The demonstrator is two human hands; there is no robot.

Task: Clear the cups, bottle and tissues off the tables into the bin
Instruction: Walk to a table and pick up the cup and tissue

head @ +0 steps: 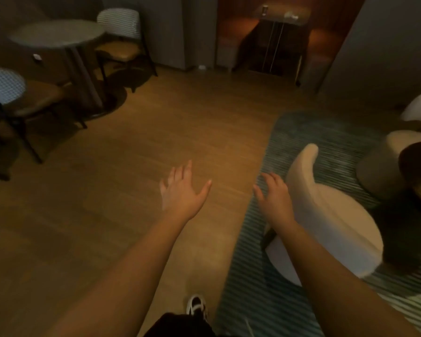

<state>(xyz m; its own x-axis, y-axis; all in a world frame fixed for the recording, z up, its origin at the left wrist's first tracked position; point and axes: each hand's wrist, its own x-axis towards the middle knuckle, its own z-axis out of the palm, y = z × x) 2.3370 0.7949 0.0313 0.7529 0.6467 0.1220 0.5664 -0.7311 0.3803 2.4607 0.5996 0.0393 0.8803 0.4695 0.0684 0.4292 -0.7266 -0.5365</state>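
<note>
Both my hands are stretched out in front of me over the floor and hold nothing. My left hand [182,190] is open with fingers spread above the wooden floor. My right hand [274,193] is open, palm down, over the edge of a striped rug. A glass-topped table [281,20] stands far back in a lit alcove with a small cup or can [265,9] and a pale crumpled thing, perhaps tissue [291,15], on it. A round grey table [56,34] stands at the far left; its top looks bare. No bin is in view.
Two chairs [122,45] [22,98] flank the round table. A cream armchair [326,215] stands on the striped rug [253,276] just right of my right hand. Pale stools [384,166] sit at the right edge. My shoe [196,305] shows at the bottom.
</note>
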